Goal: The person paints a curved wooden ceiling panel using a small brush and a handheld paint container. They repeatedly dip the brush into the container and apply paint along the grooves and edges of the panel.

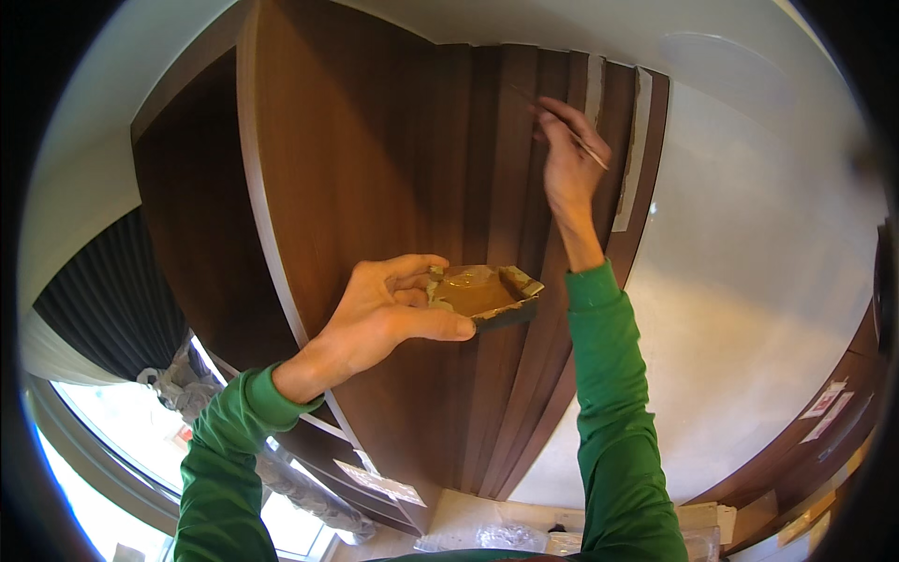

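My left hand (pixel 370 309) grips a small shallow tray (pixel 508 316) from its left side, thumb in front and fingers behind. Brown, wet-looking liquid, like paint or stain, covers the tray's inside, and dried smears mark its rim. Higher up and to the right, my right hand (pixel 569 155) pinches a thin brush (pixel 591 152). Its fine tip points up and left towards dark brown grooved wood panelling (pixel 487 140); I cannot tell whether it touches the wood. Pale tape strips (pixel 634 155) run down the panelling to the right of that hand.
A wide wooden cabinet side (pixel 328 140) stands at the left, with a dark recess beyond it. Further left hangs a dark pleated curtain (pixel 108 290) by a bright window. A white wall (pixel 749 253) fills the right. Clear plastic wrap (pixel 510 537) lies on the floor below.
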A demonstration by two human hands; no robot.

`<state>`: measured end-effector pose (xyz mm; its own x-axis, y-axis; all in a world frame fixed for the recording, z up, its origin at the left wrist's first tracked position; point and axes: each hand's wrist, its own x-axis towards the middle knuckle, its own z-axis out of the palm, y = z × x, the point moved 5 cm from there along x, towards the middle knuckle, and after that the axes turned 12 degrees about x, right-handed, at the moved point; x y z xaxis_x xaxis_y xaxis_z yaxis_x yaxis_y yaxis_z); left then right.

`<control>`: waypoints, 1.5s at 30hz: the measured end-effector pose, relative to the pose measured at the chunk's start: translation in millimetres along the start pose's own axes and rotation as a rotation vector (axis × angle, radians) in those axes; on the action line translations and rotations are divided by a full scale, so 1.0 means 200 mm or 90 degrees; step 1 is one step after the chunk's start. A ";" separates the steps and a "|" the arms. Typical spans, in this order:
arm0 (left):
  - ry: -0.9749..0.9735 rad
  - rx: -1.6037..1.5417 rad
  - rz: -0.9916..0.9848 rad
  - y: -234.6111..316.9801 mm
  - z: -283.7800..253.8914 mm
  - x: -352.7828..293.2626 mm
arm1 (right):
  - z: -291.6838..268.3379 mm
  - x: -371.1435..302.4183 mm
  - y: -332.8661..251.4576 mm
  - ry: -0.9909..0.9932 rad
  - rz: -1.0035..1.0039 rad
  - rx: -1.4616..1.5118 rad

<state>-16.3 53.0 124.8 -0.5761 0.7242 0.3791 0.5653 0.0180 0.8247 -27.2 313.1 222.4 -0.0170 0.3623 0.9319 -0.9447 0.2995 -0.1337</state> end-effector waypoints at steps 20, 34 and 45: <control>0.059 0.021 -0.021 0.00 0.01 0.01 | 0.16 0.16 0.29 0.119 -0.014 0.079; 0.046 0.002 -0.031 -0.02 0.01 0.00 | 0.21 0.17 0.30 0.116 0.036 0.066; 0.038 0.009 -0.030 -0.03 0.01 0.00 | 0.22 0.18 0.29 0.117 0.014 0.008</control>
<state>-18.7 54.5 118.6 -0.6363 0.6801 0.3641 0.5443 0.0614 0.8366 -97.4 304.2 263.1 0.0213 0.5248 0.8510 -0.9490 0.2785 -0.1480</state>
